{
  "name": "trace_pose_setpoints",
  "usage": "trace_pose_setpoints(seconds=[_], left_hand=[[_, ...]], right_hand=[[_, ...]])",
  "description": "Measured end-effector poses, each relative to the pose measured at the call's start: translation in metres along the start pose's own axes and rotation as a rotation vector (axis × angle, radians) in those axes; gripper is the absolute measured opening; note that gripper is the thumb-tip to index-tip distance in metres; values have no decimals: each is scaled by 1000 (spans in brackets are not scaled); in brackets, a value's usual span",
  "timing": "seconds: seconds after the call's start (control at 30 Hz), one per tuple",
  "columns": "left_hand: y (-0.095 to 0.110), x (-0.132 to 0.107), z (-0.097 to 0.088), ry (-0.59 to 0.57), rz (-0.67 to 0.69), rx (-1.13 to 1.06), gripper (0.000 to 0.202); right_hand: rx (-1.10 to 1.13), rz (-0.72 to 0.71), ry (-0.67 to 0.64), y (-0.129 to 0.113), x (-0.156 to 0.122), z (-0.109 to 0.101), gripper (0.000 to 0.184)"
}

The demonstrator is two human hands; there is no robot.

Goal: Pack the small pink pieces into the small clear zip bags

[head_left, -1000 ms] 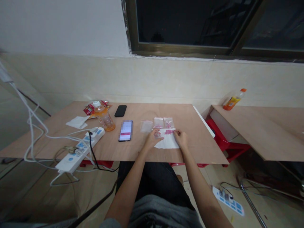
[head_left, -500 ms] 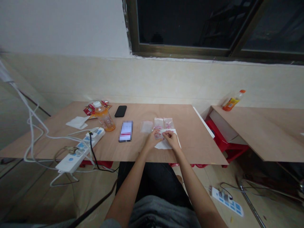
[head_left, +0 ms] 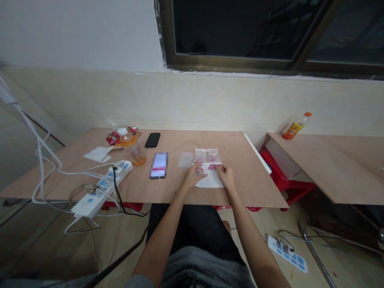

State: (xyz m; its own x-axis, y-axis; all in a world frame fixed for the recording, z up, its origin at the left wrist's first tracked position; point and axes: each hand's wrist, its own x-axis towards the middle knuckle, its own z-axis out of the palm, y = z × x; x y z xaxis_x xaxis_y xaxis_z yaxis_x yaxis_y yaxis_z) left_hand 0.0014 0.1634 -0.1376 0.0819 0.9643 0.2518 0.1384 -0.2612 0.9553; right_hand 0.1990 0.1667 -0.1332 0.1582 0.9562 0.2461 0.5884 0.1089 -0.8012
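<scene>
A white sheet of paper point(head_left: 209, 182) lies on the table before me, with a small heap of tiny pink pieces point(head_left: 213, 167) near its far edge. My left hand point(head_left: 192, 176) is curled at the sheet's left side around a small clear plastic bag point(head_left: 199, 170) with some pink in it. At the right edge of the paper, my right hand point(head_left: 227, 176) has thumb and fingertips together beside the heap. Whatever is between those fingertips is too small to make out. Two clear bags point(head_left: 207, 155) holding pink pieces lie just beyond the paper.
Flat clear bags point(head_left: 185, 159) lie left of the paper. Farther left are a lit phone point(head_left: 159, 165), a black phone point(head_left: 153, 140), an orange drink bottle point(head_left: 134, 152) and a power strip point(head_left: 102, 190) with cables. Another bottle point(head_left: 295, 128) stands on the right-hand table point(head_left: 345, 160).
My right hand has moved right, away from my left hand, to the paper's right edge. The pink heap now shows more fully. My left hand has stayed about where it was.
</scene>
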Motion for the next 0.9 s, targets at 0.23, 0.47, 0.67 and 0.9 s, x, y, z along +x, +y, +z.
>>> trace_pose_setpoints(seconds=[0.23, 0.47, 0.67, 0.9], left_hand=[[-4, 0, -1, -6, -4, 34, 51], [-9, 0, 0, -3, 0, 43, 50], [-7, 0, 0, 0, 2, 51, 49], [-1, -1, 0, -2, -18, 38, 48]], right_hand=[[-394, 48, -1, 7, -2, -15, 35], [-456, 71, -48, 5, -1, -13, 35], [-490, 89, -74, 1, 1, -15, 38], [-479, 44, -63, 0, 2, -13, 34]])
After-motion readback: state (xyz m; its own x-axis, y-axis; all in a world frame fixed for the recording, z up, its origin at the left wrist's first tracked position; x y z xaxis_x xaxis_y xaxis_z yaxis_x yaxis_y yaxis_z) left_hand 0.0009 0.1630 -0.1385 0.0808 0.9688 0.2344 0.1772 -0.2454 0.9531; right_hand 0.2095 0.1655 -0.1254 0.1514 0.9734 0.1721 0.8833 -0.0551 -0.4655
